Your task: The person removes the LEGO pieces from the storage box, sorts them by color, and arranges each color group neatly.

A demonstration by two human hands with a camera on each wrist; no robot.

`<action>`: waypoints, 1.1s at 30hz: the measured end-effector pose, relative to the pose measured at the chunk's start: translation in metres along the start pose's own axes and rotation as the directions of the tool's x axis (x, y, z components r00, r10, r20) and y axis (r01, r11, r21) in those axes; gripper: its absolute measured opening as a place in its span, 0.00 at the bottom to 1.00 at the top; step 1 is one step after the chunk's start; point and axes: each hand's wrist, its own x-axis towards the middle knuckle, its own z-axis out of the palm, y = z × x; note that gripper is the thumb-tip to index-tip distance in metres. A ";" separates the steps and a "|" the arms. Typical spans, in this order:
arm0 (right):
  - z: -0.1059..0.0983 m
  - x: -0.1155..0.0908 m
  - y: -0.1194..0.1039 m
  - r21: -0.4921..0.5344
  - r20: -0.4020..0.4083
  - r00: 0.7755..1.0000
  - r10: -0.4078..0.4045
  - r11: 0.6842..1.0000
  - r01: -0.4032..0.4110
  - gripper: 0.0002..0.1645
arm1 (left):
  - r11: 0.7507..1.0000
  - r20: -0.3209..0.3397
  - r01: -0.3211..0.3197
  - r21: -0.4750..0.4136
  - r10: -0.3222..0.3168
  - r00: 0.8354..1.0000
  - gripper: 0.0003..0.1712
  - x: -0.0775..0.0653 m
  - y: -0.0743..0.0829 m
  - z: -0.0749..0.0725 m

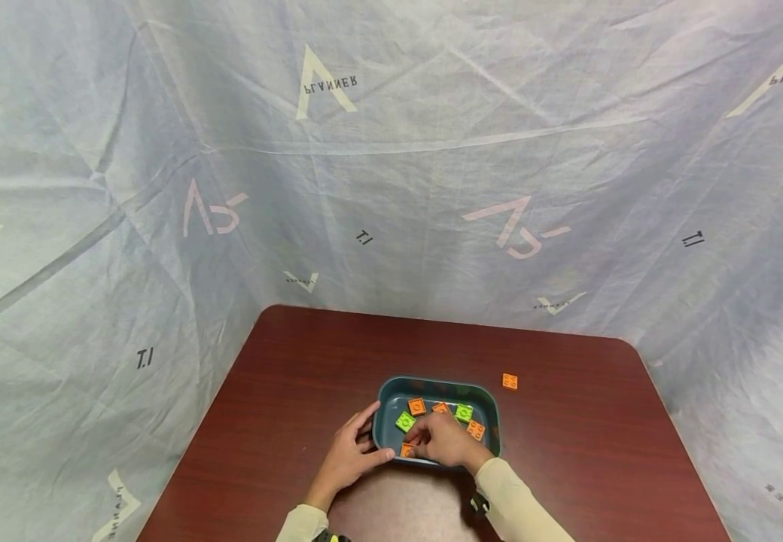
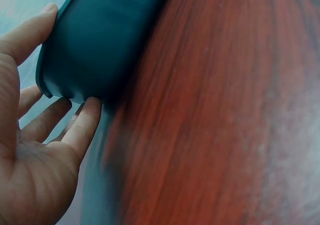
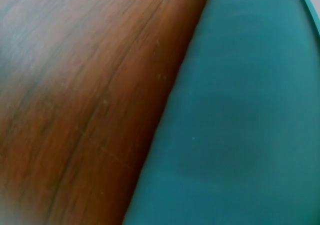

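1. We see a dark teal rounded tray [image 1: 388, 435] at the lower centre of the frame, on a reddish-brown wood-grained desk [image 1: 276, 421].
2. The left hand [image 1: 349, 456] is relaxed, thumb and fingertips touching the tray's left end.
3. The right hand [image 1: 444, 439] appears to pinch an orange square plastic block [image 1: 407, 450] inside the tray's near-left corner.
4. We judge most blocks already inside: two lime-green blocks [image 1: 405, 422] and three other orange blocks [image 1: 416, 406] show there.
5. One studded orange block [image 1: 510, 382] remains outside, upper right of the tray.
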 end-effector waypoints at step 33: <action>-0.003 -0.005 0.003 0.116 -0.049 0.998 0.048 0.992 -0.042 0.10 | 0.999 -0.005 0.041 -0.025 -0.041 0.999 0.53 -0.001 0.003 0.001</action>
